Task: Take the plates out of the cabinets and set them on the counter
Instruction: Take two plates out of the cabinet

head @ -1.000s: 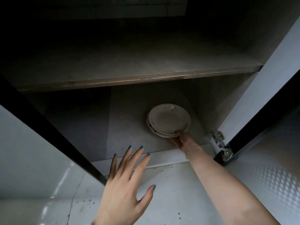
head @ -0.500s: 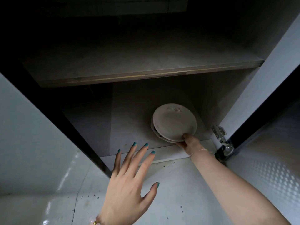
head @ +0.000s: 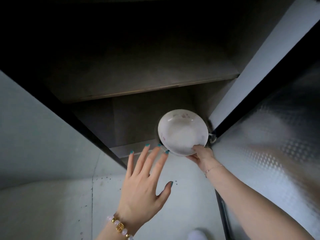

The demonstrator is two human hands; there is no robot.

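In the dim cabinet's (head: pixel 131 122) lower bay, the right hand (head: pixel 200 155) is pinching the near rim of the tilted white plates (head: pixel 182 132) at its front edge — probably stiff, slick, breakable, best cradled underneath — while the left hand (head: pixel 143 184) is hovering just beside them, fingers spread.

Stacked plates (head: pixel 181 134) tilt at the cabinet floor (head: pixel 135 134) front right corner, below a shelf (head: pixel 138 80).

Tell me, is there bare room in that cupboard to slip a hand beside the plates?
The lower compartment's floor lies bare between the left door and the plates; the shelf above looks bare. It is crowded at the right: the right hand grips the plates near the hinge, and the open left hand hovers beside them.
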